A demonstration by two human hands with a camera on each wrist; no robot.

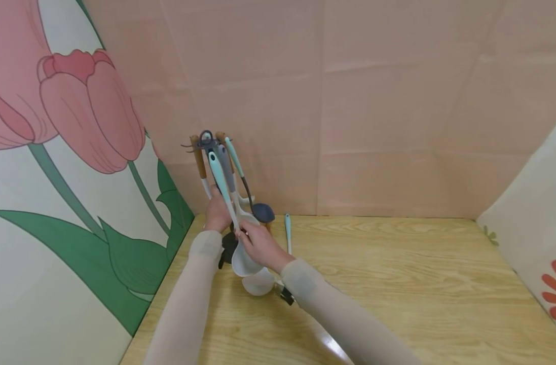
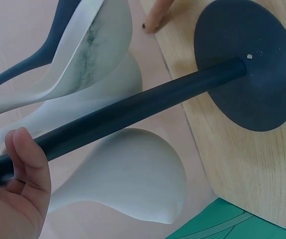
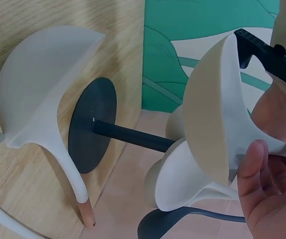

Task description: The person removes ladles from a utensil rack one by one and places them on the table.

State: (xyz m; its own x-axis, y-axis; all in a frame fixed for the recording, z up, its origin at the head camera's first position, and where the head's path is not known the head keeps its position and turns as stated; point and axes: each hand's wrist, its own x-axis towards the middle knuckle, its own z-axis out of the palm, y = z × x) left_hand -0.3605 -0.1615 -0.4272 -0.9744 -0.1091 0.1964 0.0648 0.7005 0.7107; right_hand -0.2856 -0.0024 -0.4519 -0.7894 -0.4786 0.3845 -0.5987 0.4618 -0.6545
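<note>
A utensil stand with a dark pole and round dark base stands at the table's back left. My left hand grips the pole, its fingers curled round it. With fingers and thumb my right hand pinches the neck of a white ladle, in front of the pole. Its teal handle reaches up to the stand's hooked top. Other utensils hang around the pole, among them white ladles, a dark-blue spoon and one with a brown handle.
On the wooden table, a large pale ladle with a wooden handle end lies near the base. A utensil with a teal handle lies right of the stand. A pink wall covering rises behind, a tulip-printed panel at left.
</note>
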